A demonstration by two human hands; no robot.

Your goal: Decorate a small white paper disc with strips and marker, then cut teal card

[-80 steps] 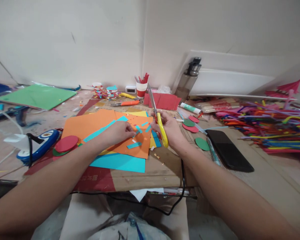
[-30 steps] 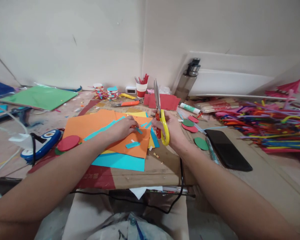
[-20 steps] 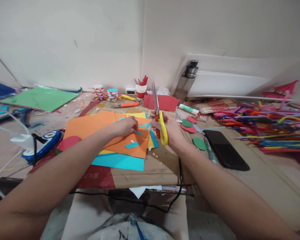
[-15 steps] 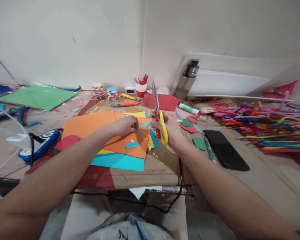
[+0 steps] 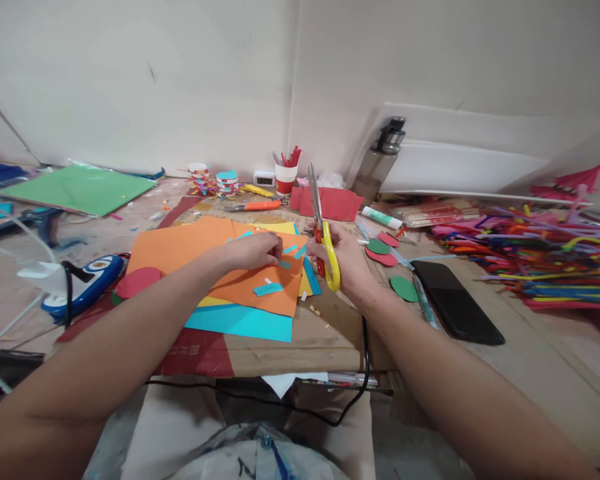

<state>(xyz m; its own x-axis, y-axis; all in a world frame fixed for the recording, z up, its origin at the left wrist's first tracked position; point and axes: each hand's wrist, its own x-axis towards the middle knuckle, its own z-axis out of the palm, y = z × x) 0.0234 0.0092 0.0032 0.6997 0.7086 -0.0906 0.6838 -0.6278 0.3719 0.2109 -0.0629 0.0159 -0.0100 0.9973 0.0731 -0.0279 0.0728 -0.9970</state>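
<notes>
My right hand [image 5: 344, 261] grips yellow-handled scissors [image 5: 325, 233] with the blades pointing up and away. My left hand [image 5: 253, 251] rests on an orange paper sheet [image 5: 190, 250] with its fingers pinched on a long cyan paper strip [image 5: 245, 235] that runs out from under the hand. Short cut cyan pieces [image 5: 269, 289] lie on the orange sheet between the two hands. Yellow and cyan sheets [image 5: 237, 322] lie under the orange one on a cardboard board [image 5: 300, 340].
A black phone [image 5: 453, 303] and red and green paper circles [image 5: 404, 288] lie to the right, beside a heap of coloured pipe cleaners [image 5: 540, 257]. A blue glue gun [image 5: 83, 283] and a red circle [image 5: 139, 282] sit left. Cups, a bottle [image 5: 380, 160] and a green sheet [image 5: 77, 188] stand behind.
My left hand has slid along the cyan strip towards the scissors, so less of the strip shows behind it. The scissors have turned more upright. Cut pieces lie as before.
</notes>
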